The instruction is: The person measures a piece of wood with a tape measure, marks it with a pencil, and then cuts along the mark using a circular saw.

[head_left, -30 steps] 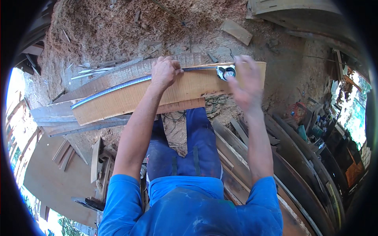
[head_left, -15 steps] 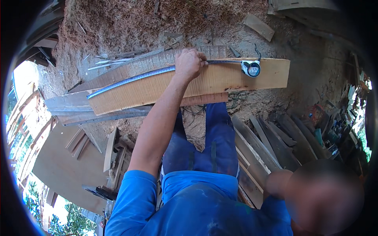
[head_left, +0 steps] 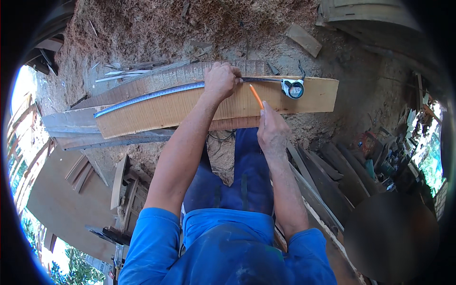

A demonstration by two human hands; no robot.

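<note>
A: What does the view show, and where?

B: A pale, curved wooden plank (head_left: 232, 105), lying crosswise before the person, atop darker boards (head_left: 71, 121). A tape measure (head_left: 293, 89) rests on the plank near its right end, and its extended blade (head_left: 152, 96) follows the far edge to the left end.

A: And the hands?

B: The left hand (head_left: 222, 80) is closed over the blade at the plank's far edge, about mid-length; its fingertips are partly hidden. The right hand (head_left: 273, 128), at the plank's near edge, grips an orange pencil (head_left: 256, 96), its tip above the plank, close to the far edge.

A: How advanced is the work?

B: Judged from this view, partway: the blade is laid out and the pencil is ready. No pencil mark can be made out; whether the tip touches wood cannot be told.

A: The plank's appearance?

B: Yellowish tan, with fine crosswise lines and a straight-cut right end. Some of its bow may be lens distortion.
</note>
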